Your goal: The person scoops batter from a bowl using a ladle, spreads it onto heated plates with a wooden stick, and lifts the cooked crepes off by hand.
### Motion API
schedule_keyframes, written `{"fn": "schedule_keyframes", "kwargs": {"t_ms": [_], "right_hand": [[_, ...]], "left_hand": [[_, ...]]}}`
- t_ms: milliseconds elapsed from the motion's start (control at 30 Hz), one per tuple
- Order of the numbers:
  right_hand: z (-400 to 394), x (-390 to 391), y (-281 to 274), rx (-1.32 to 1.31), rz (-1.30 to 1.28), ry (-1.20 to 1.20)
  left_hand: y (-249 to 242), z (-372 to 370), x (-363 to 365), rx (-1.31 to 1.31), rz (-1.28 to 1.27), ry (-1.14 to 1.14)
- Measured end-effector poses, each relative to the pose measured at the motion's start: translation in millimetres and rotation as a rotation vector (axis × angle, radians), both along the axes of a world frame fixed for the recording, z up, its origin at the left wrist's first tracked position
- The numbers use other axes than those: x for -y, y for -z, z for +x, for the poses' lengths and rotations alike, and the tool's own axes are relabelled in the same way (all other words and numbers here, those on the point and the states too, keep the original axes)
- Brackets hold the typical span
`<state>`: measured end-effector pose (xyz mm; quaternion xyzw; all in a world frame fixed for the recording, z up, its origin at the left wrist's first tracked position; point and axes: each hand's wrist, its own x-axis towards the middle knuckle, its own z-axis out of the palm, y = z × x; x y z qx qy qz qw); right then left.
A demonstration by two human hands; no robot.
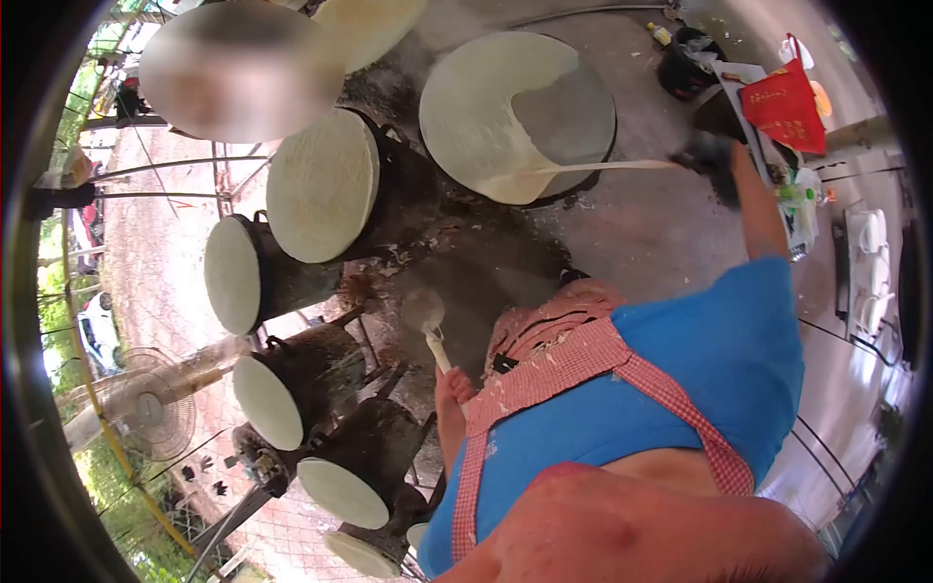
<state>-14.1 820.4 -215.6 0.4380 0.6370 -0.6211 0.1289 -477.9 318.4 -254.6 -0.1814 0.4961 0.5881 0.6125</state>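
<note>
Large round grey steamer top (573,107) half coated with thin cream batter sheet (481,112); long pale flat stick (603,166) lifts sheet's edge, gripped by blurred right hand (708,155); left hand (453,389) clasps small white-handled ladle (428,321) beside smaller batter-covered drums (321,185)

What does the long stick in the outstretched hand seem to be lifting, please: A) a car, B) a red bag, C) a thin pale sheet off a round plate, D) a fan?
C: the stick runs under the thin pale sheet, which peels off the round plate.
</note>
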Motion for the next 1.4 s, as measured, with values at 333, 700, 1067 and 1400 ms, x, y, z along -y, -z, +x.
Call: {"fn": "schedule_keyframes", "kwargs": {"t_ms": [333, 700, 1067, 1400], "right_hand": [[-212, 277, 124, 0.198, 0.977, 0.339], [-221, 260, 90, 0.270, 1.171, 0.679], [-193, 188, 184, -0.089, 1.285, 0.526], [-160, 181, 92, 0.270, 1.012, 0.397]], "left_hand": [[-27, -62, 6, 0.299, 0.056, 0.143], [-50, -61, 49, 0.349, 0.673, 0.190], [-53, -24, 19, 0.062, 0.943, 0.160], [-24, -11, -21, 0.897, 0.489, -0.095]]}}
